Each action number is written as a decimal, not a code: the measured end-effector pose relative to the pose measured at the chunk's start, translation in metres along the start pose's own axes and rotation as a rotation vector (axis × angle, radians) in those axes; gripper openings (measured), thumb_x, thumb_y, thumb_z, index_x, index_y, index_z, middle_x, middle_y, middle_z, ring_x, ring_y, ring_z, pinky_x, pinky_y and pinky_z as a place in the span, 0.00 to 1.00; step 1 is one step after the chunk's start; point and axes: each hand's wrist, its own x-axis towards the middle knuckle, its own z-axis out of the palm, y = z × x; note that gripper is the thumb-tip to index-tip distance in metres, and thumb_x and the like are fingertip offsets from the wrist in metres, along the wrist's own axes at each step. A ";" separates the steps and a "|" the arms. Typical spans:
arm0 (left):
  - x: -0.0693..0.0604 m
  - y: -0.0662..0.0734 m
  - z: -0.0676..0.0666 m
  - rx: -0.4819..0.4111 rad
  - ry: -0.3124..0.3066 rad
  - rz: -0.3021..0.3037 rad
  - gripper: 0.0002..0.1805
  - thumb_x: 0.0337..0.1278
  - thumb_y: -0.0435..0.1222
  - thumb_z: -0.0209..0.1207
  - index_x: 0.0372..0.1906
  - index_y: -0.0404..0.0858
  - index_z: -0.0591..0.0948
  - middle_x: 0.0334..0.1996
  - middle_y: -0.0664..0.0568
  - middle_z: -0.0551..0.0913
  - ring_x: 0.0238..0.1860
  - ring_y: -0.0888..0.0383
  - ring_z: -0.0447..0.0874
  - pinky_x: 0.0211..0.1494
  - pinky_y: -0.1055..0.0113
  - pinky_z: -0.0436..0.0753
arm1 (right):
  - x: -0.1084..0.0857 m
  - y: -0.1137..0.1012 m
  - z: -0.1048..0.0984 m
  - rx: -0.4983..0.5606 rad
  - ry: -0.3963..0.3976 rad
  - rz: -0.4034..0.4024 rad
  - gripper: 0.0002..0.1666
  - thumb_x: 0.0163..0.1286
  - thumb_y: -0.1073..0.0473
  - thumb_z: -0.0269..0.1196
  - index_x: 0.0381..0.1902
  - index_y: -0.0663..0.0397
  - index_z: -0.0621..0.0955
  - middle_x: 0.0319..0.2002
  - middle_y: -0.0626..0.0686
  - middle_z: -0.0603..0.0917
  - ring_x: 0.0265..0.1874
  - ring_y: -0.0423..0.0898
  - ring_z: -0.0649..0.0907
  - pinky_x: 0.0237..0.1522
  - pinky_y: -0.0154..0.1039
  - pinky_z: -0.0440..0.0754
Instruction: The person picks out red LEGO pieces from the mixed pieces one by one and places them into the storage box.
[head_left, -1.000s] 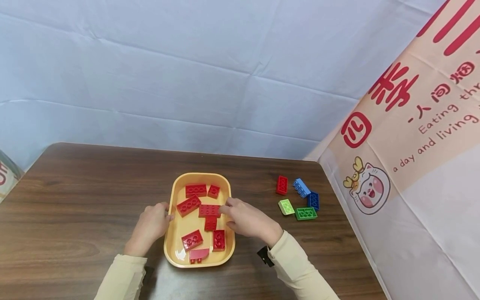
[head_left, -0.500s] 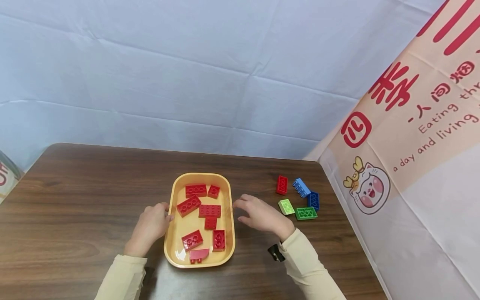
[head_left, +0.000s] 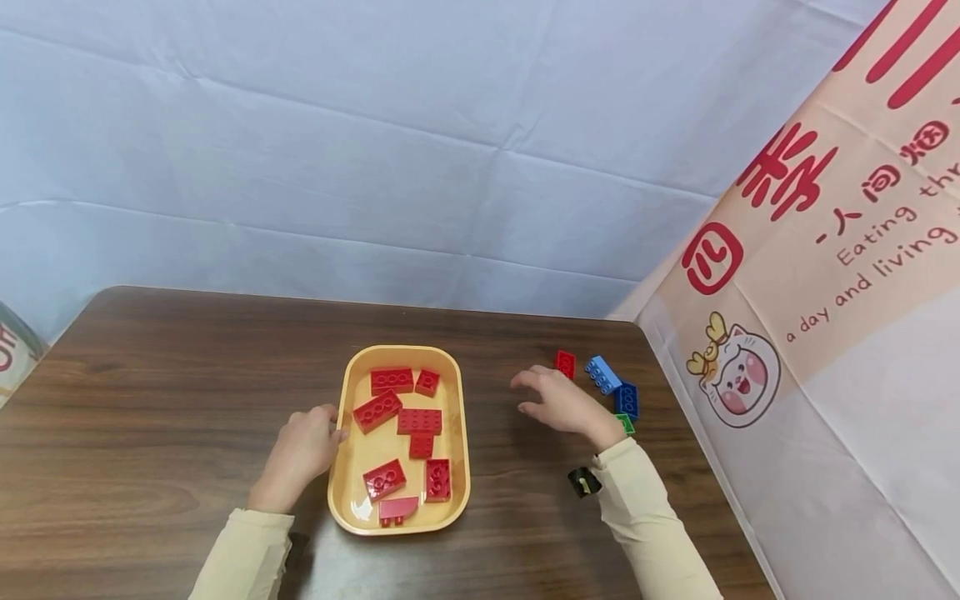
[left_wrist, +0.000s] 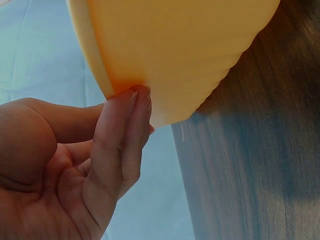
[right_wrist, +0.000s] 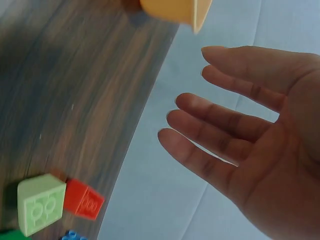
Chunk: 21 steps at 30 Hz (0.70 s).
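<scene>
My left hand (head_left: 300,450) pinches the left rim of a yellow tray (head_left: 333,492) between thumb and fingers; the left wrist view shows the fingertips (left_wrist: 142,92) against the tray's outer wall (left_wrist: 185,45). Several red toy bricks lie in the tray, among them an eight-stud brick (head_left: 419,422) and a rounded one (head_left: 398,508). To the right of the tray, my right hand (head_left: 562,402) hovers over the table with fingers extended, holding nothing. A red brick (head_left: 566,364) lies just beyond it. A light green brick (right_wrist: 42,205) shows only in the right wrist view.
By the right hand lie a light blue brick (head_left: 602,375), a dark blue brick (head_left: 627,401) and a partly hidden green brick (head_left: 625,423). The brown wooden table (head_left: 187,375) meets a pale cloth (head_left: 300,167) at the back and a printed cloth (head_left: 825,400) on the right.
My right hand has left the red bricks in the tray, without carrying any, and moved right toward the loose bricks, covering the light green one. The left hand and tray have stayed put.
</scene>
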 end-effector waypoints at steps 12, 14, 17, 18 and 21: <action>0.000 0.000 0.000 -0.002 -0.007 -0.004 0.14 0.55 0.32 0.59 0.43 0.24 0.77 0.32 0.35 0.79 0.28 0.48 0.75 0.28 0.58 0.75 | 0.003 0.048 -0.018 0.072 -0.009 0.093 0.16 0.61 0.67 0.60 0.48 0.63 0.76 0.30 0.53 0.76 0.25 0.44 0.72 0.30 0.39 0.71; 0.000 0.000 0.000 -0.005 -0.010 -0.009 0.14 0.55 0.32 0.59 0.43 0.24 0.76 0.32 0.35 0.79 0.28 0.49 0.75 0.28 0.58 0.75 | 0.003 0.055 -0.018 0.075 -0.002 0.105 0.15 0.61 0.67 0.60 0.47 0.64 0.76 0.30 0.52 0.77 0.27 0.45 0.75 0.31 0.40 0.73; 0.000 0.000 0.000 -0.004 -0.007 -0.008 0.14 0.54 0.32 0.59 0.43 0.24 0.76 0.32 0.36 0.79 0.27 0.49 0.75 0.28 0.58 0.75 | 0.004 0.065 -0.017 0.097 0.005 0.126 0.14 0.61 0.68 0.59 0.46 0.65 0.76 0.32 0.54 0.79 0.31 0.48 0.78 0.34 0.42 0.76; 0.000 0.000 0.000 -0.002 -0.006 -0.005 0.14 0.54 0.32 0.59 0.43 0.24 0.76 0.31 0.36 0.79 0.27 0.49 0.74 0.28 0.59 0.75 | 0.004 0.068 -0.016 0.101 0.006 0.133 0.14 0.61 0.68 0.59 0.46 0.66 0.76 0.34 0.56 0.80 0.33 0.49 0.78 0.35 0.43 0.76; 0.000 -0.001 0.000 0.000 -0.002 0.001 0.14 0.54 0.32 0.59 0.42 0.24 0.76 0.30 0.37 0.79 0.27 0.49 0.74 0.27 0.59 0.75 | 0.005 0.077 -0.012 0.117 0.004 0.162 0.14 0.62 0.68 0.59 0.46 0.67 0.76 0.37 0.60 0.80 0.35 0.51 0.78 0.36 0.45 0.76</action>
